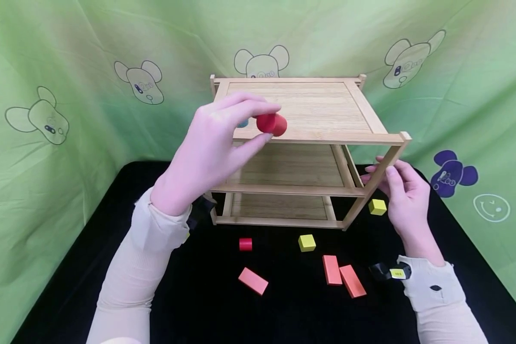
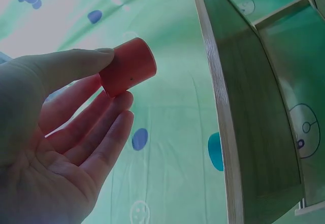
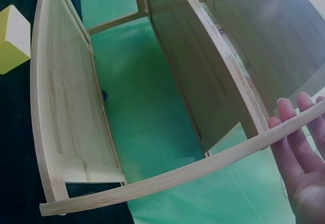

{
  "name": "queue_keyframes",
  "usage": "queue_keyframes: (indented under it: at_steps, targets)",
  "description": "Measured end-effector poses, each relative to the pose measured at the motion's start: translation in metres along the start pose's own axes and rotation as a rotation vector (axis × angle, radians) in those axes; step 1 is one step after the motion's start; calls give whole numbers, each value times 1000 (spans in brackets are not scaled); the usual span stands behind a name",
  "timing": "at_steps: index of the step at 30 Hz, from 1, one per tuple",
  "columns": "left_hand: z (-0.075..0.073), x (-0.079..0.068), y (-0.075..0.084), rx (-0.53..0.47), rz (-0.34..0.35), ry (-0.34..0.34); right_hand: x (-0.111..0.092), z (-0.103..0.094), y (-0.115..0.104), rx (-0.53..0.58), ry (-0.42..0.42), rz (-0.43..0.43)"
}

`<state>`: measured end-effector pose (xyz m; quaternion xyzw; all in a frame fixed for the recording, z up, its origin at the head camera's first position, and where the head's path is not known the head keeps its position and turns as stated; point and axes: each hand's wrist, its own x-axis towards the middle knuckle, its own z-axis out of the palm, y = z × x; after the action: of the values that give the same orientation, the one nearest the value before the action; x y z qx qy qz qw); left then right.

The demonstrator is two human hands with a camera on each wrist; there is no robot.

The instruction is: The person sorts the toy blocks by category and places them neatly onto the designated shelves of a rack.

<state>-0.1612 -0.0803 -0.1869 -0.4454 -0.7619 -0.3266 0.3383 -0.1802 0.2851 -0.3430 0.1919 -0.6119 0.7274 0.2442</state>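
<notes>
My left hand [image 1: 217, 138] pinches a red cylinder block [image 1: 272, 124] between thumb and fingers, just above the front part of the top board of a three-tier wooden shelf [image 1: 301, 190]. The left wrist view shows the red cylinder [image 2: 129, 66] at the fingertips, apart from the board. Behind my left hand, mostly hidden, a blue block [image 1: 242, 123] sits on the top board. At the shelf's right front post, my right hand [image 1: 406, 196] grips the wood, its fingers passing behind the post and the thumb on the near side. In the right wrist view the thumb is hidden.
On the black cloth before the shelf lie a small red cylinder [image 1: 245, 244], a yellow cube [image 1: 307, 243] and flat pinkish-red blocks [image 1: 253, 281]. Another yellow cube [image 1: 377, 207] lies right of the shelf. A green printed curtain [image 1: 90, 129] surrounds the table.
</notes>
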Motion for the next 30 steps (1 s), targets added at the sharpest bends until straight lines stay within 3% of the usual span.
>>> queue_keyframes:
  at_steps: [6,11,15,22,30]
  targets:
    - [-2,12,-8,20,-40,-26,1,0,0,-18,-1,8]
    - [-1,23,-13,35,-108,-90,1,-2,2,-6,-14,11]
    - [2,31,-17,25,-114,-138,1,-2,2,35,-38,4]
    - [9,45,-24,127,-213,-288,2,-3,1,24,-33,2]
    - [21,54,-33,207,-233,-419,2,-4,0,-32,1,14]
